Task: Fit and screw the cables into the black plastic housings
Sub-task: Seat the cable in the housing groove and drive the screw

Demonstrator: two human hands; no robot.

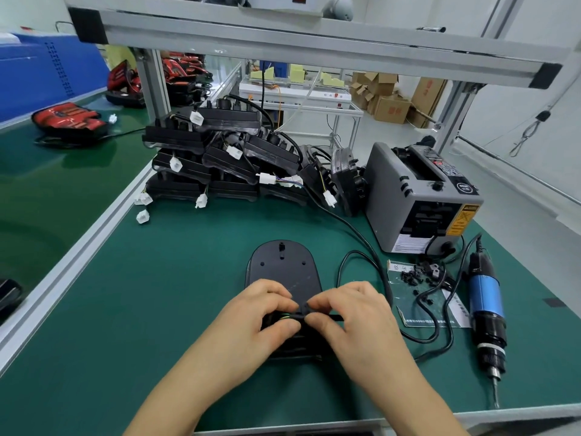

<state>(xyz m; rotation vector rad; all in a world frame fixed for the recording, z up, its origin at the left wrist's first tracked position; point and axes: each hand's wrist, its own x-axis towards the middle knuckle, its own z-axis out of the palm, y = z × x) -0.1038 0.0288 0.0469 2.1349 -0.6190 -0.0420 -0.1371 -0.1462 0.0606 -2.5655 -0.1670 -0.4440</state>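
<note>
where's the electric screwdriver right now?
Head view: the electric screwdriver lies on the green mat at far right, just in front of the grey tape dispenser, right of the small black parts.

Two hands: left hand (248,316), right hand (352,313); one housing (283,269) flat in front; one screwdriver (485,297); one tape dispenser (418,196).

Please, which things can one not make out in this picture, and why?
- Head view: where the cable enters the housing, covered by the left hand and right hand.
- Head view: small black parts on the sheet, too small to identify.
- Head view: black object at the left edge, cut off by the frame.
</note>
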